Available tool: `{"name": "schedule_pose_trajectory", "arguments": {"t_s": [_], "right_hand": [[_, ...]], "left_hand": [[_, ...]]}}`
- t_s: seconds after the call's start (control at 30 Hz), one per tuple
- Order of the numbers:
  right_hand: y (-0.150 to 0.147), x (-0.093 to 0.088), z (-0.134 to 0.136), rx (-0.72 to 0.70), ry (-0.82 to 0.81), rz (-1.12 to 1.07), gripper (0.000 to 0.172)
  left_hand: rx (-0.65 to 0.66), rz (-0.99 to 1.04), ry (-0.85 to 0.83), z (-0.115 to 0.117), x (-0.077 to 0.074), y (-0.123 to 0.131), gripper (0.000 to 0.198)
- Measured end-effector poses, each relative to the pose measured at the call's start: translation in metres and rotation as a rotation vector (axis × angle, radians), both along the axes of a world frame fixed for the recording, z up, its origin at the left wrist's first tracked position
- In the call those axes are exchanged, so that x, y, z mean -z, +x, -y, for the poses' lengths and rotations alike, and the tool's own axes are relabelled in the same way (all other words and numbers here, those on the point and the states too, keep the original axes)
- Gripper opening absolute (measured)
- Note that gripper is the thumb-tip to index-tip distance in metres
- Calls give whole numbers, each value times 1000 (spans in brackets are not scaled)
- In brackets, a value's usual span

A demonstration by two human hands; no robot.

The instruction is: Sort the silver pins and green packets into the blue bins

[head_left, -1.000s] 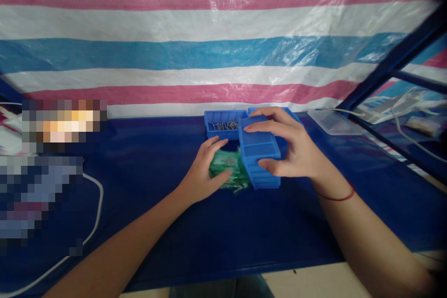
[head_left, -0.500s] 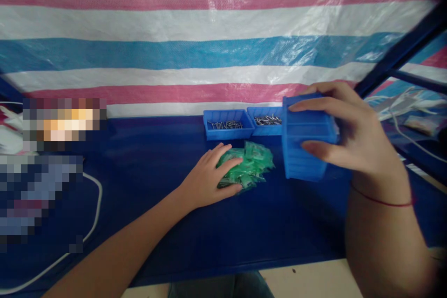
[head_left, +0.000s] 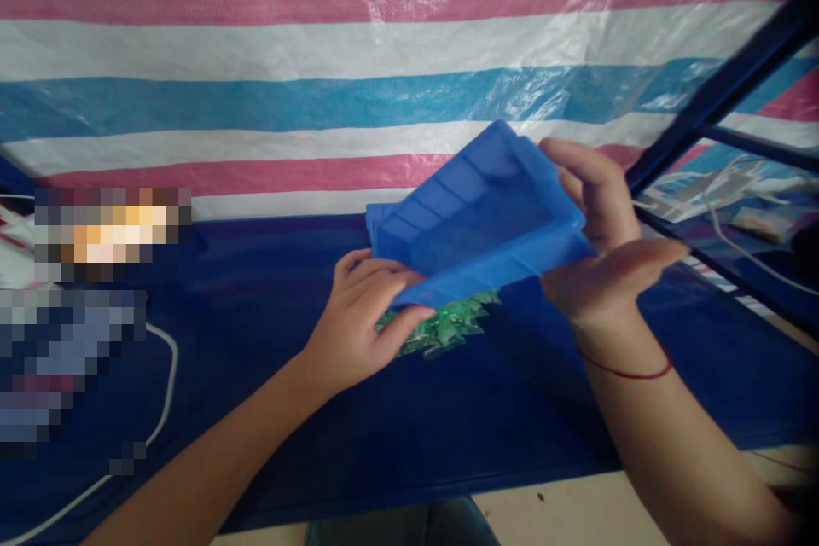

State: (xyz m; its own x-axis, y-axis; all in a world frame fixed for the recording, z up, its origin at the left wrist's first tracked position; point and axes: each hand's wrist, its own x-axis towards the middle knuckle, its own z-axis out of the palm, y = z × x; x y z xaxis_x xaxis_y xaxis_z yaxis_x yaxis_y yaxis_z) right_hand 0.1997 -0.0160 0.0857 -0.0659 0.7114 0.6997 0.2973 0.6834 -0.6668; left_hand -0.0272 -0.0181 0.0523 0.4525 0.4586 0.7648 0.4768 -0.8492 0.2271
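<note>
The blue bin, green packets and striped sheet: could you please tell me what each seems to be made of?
Blue bin: probably moulded plastic, semi-gloss; the ribbed walls look slightly translucent.
Green packets: likely thin, glossy plastic film, judging by the crinkles and glints.
Striped sheet: seemingly woven plastic tarpaulin, shiny; fine texture and creased highlights show.

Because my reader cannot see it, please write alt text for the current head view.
A person's left hand grasps the lower end of a tilted blue bin; the right hand, thumb spread, is at its other end. Green packets lie below on a blue table.
</note>
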Motion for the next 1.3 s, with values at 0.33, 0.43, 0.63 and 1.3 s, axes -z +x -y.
{"name": "schedule_pose_trajectory", "arguments": {"t_s": [0.33,0.43,0.63,1.3], "right_hand": [[29,34,-38,-77,-507,809,61],[27,40,-41,-81,-562,829,66],[31,42,-43,-80,-612,853,70],[37,50,-45,-58,-598,897,72]], "left_hand": [[-513,-240,3,-82,-7,-111,27],[-429,-387,-92,-97,6,-130,29],[-376,-517,-225,-106,22,-143,30],[-330,-602,-202,-106,34,-132,29]]}}
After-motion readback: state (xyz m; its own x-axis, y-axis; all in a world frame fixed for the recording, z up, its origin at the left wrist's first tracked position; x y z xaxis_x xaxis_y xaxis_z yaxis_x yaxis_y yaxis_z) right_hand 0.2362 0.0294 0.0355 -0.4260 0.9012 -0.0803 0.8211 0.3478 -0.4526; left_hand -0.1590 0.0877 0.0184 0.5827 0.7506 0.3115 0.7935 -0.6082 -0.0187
